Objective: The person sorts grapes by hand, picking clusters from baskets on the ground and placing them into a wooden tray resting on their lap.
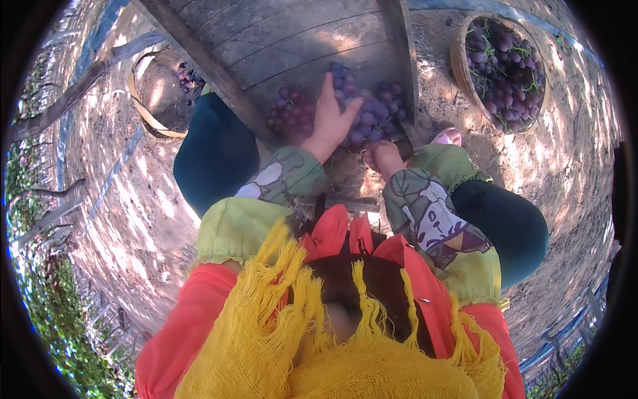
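Observation:
My left hand (333, 117) lies against a large bunch of purple grapes (371, 117), its thumb and forefinger spread wide; its palm side and other fingers are partly hidden. My right hand (387, 158) is at the lower end of that bunch, fingers bent close together at the grapes; whether it pinches a stem or a grape cannot be told. Redder grapes (294, 110) rest to the left of my left hand, and darker ones (392, 97) lie to the right, by the side rail. All are at the near end of a wooden plank tray (299, 37) with raised side rails.
A woven basket (458, 57) full of grape bunches with green stems stands at the upper right. Another basket (140, 107), at the upper left, holds a few grapes at one side. Dry soil (538, 184) surrounds my bent knees. Vine trunks (75, 97) and leaves are at the left.

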`<state>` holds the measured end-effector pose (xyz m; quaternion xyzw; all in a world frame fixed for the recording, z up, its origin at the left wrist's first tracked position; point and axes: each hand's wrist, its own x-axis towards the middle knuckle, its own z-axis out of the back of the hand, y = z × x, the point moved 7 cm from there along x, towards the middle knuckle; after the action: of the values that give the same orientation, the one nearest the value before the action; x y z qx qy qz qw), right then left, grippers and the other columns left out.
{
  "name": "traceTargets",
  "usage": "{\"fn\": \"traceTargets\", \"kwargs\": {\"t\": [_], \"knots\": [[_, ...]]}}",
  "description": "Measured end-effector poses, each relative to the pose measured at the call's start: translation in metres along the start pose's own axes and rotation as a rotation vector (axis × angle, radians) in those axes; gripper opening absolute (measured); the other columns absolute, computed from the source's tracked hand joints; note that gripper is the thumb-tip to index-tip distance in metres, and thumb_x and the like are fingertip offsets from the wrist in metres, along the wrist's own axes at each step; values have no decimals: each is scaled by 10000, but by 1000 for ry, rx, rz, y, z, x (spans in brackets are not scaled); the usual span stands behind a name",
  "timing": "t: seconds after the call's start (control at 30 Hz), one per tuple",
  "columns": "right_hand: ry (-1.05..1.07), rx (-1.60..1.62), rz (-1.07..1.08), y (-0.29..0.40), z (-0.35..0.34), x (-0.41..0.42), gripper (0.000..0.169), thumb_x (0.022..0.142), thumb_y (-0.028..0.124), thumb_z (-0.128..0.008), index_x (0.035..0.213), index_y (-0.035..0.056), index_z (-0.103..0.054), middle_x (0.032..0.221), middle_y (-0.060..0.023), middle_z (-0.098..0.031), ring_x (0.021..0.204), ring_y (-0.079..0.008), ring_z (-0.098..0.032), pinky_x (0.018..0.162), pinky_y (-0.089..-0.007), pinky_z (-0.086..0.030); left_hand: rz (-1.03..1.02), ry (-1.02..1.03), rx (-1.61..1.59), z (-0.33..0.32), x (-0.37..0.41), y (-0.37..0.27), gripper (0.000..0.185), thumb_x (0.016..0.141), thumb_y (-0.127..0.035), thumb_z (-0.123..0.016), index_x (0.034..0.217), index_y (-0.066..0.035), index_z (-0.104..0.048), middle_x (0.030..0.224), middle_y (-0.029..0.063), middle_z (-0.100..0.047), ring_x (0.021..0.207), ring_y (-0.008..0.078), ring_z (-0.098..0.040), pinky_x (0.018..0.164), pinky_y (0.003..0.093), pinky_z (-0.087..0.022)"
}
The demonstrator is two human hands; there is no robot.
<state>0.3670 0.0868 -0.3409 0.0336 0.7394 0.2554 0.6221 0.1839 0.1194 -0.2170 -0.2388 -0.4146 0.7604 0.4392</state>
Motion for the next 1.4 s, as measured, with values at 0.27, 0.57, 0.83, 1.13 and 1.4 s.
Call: {"fn": "traceTargets", "kwargs": {"t": [0.27, 0.57, 0.83, 1.13, 1.4], "knots": [[74, -27, 35, -3, -11, 2, 175, 899, 190, -486, 900, 64, -607, 689, -30, -598, 526, -118, -547, 436, -259, -427, -201, 174, 86, -10, 26, -2, 679, 780, -320, -675, 1326, -43, -381, 1241, 206, -468, 1145, 363, -458, 969, 389, -376], [161, -1032, 554, 24, -11, 3, 194, 739, 144, -530, 768, 43, -694, 696, -120, -661, 639, -277, -657, 592, -380, -528, -649, 221, 535, -16, -5, -84, 625, 747, -424, -635, 1287, -151, -477, 1361, 117, -392, 1282, 356, -315, 1065, 554, -181], [-308, -1434, 444, 214, 111, -103, 331, 769, 312, -580, 802, 1, -687, 772, -179, -662, 752, -302, -657, 671, -400, -512, -749, 278, 599, -22, -13, -69, 482, 734, -398, -655, 1153, -167, -602, 1331, 122, -425, 1278, 351, -317, 1056, 567, -182], [-874, -616, 723, 346, 405, -176, 271, 802, 260, -622, 924, 26, -684, 740, -88, -683, 644, -144, -643, 612, -274, -508, -755, 243, 518, -10, -20, -97, 575, 721, -436, -640, 1219, -160, -555, 1351, 114, -417, 1259, 353, -334, 1032, 614, -183], [-1001, -944, 993, 409, 344, -155, 225, 795, 239, -621, 944, 79, -674, 854, -114, -680, 787, -247, -654, 721, -324, -501, -670, 251, 474, -15, -18, -100, 485, 771, -423, -592, 1162, -136, -591, 1319, 123, -440, 1235, 344, -360, 1061, 566, -163]]}}
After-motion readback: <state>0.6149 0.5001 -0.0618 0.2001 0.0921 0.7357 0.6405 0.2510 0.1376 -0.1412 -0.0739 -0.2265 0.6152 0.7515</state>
